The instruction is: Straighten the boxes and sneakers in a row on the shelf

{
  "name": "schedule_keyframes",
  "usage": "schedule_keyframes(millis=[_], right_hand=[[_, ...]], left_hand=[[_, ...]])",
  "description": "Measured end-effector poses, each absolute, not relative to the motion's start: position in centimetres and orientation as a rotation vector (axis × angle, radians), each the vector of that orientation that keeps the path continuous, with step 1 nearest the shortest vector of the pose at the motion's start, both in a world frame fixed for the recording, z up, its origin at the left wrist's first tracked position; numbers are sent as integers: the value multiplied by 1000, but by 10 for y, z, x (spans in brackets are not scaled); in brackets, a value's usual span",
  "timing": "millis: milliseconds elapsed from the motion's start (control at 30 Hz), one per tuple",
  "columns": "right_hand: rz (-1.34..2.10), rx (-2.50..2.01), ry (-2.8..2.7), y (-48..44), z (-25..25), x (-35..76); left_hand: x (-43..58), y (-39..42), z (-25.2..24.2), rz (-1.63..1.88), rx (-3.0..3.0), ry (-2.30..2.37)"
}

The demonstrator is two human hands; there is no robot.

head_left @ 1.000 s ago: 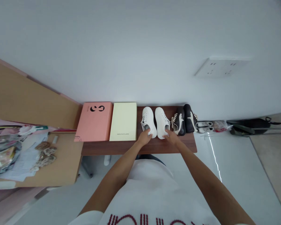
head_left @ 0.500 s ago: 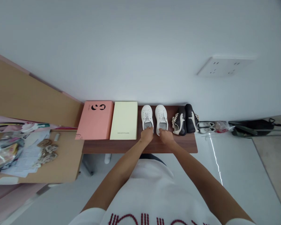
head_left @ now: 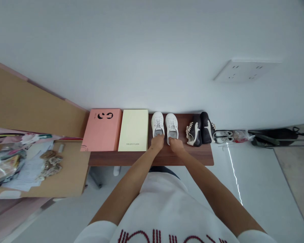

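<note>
Two white sneakers stand side by side on a dark wooden shelf board (head_left: 139,158), toes toward the wall. My left hand (head_left: 157,142) is closed on the heel of the left white sneaker (head_left: 157,120). The heel of the right white sneaker (head_left: 171,122) is gripped by my right hand (head_left: 175,145). Both heels are partly hidden by my fingers. To the right sits a pair of black and cream shoes (head_left: 194,131), the left one tilted on its side. On the left lie a pale yellow box (head_left: 133,130) and a pink box (head_left: 101,131).
A cluttered desk (head_left: 68,182) with papers (head_left: 25,173) and scrunchies (head_left: 50,163) adjoins the board at left. Beyond its right end are white shoes (head_left: 223,139) and a black bag (head_left: 281,135), lower down. A socket plate (head_left: 245,71) juts from the wall behind.
Both white sneakers have shifted slightly left with my hands, the right one a little more, so they stand closer together. The boxes and black shoes stay in place.
</note>
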State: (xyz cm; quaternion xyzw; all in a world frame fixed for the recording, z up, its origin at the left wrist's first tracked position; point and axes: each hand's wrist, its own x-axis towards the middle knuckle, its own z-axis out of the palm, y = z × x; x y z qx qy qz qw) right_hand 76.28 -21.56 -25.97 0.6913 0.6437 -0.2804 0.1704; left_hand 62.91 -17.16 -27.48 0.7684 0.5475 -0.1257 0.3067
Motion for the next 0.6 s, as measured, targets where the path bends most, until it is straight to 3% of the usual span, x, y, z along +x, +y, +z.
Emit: schedule_keyframes(millis=[600], right_hand=[[-791, 1985, 1863, -212, -267, 756]], left_hand=[[636, -174, -282, -400, 1996, 1486]])
